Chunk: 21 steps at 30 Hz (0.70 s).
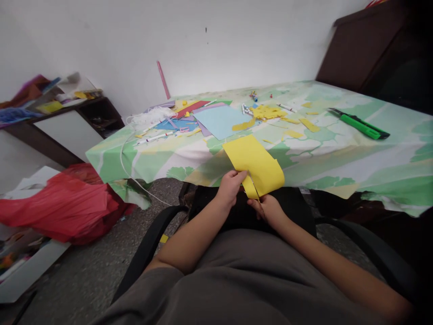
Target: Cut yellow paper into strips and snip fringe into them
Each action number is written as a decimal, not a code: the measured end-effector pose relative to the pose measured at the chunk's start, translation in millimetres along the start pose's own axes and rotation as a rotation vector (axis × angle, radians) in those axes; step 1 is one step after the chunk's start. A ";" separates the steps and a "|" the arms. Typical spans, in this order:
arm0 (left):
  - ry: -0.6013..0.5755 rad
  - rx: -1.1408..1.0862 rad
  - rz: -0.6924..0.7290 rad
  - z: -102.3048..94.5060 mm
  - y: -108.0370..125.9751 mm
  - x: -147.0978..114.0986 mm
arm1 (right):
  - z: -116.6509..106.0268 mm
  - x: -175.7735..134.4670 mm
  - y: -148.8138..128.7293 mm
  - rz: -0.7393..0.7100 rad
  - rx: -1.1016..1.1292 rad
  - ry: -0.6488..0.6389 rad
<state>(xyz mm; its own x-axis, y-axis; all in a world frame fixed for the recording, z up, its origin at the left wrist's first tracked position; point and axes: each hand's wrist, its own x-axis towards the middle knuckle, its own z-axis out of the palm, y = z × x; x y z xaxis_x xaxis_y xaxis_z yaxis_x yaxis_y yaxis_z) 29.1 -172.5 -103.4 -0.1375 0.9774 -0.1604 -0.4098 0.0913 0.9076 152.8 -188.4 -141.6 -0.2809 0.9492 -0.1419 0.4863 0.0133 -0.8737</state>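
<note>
Our left hand (230, 188) pinches the yellow sheet (257, 158) at our 12 o'clock, just before the desk (352, 162); our right grip (267, 210) grasps scissors (258, 197). One strip (250, 188) looks partly cut, the sheet's larger part uncut. Yellow scraps (269, 112) lie farther off at 12.

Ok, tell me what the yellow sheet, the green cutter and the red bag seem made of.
Yellow sheet: matte, paper or perhaps thin foam; it curls smoothly without shine.
Green cutter: probably smooth plastic outside, given its solid bright colour.
Red bag: likely thin, faintly glossy plastic, crumpled into folds.
</note>
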 end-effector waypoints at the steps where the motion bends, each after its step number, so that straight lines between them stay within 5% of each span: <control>1: 0.000 -0.020 0.005 1.1 0.0 -0.5 | -0.4 0.0 0.2 -0.001 0.001 0.004; 21: 0.011 -0.196 0.074 7.2 -1.9 -4.0 | -0.5 1.2 4.2 -0.049 0.027 0.026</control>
<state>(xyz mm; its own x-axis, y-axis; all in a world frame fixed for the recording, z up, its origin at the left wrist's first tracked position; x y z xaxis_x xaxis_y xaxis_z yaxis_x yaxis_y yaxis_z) 36.9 -175.2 -101.8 -0.1828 0.9779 -0.1014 -0.5655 -0.0203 0.8245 154.9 -187.0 -145.2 -0.2819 0.9555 -0.0869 0.4499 0.0516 -0.8916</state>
